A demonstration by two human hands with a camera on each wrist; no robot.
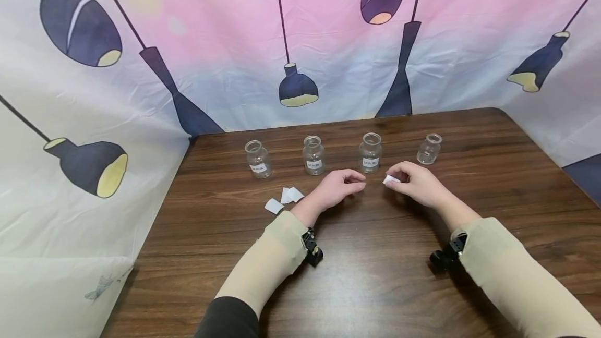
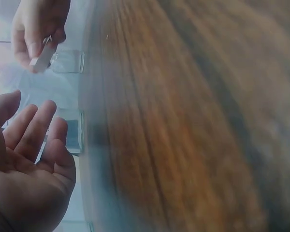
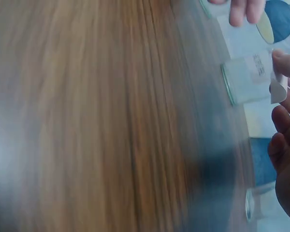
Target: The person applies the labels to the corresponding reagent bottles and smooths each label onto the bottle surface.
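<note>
My right hand (image 1: pixel 415 184) pinches a small white label (image 1: pixel 391 179) between thumb and fingers, in front of the row of jars; in the right wrist view the label (image 3: pixel 279 87) has a curled edge. My left hand (image 1: pixel 335 189) is held just to the left of it, fingers loosely bent and holding nothing, palm showing in the left wrist view. Closest behind the hands is a glass jar (image 1: pixel 371 151) with a printed white label on its front. Right of it stands a glass jar (image 1: pixel 429 149) whose front shows plain glass.
Two more labelled jars, one jar (image 1: pixel 314 155) in the middle and one jar (image 1: pixel 258 159) at the left, stand along the back of the brown wooden table (image 1: pixel 366 275). White paper slips (image 1: pixel 274 206) lie left of my left wrist. A patterned cloth (image 1: pixel 225 40) hangs behind the table.
</note>
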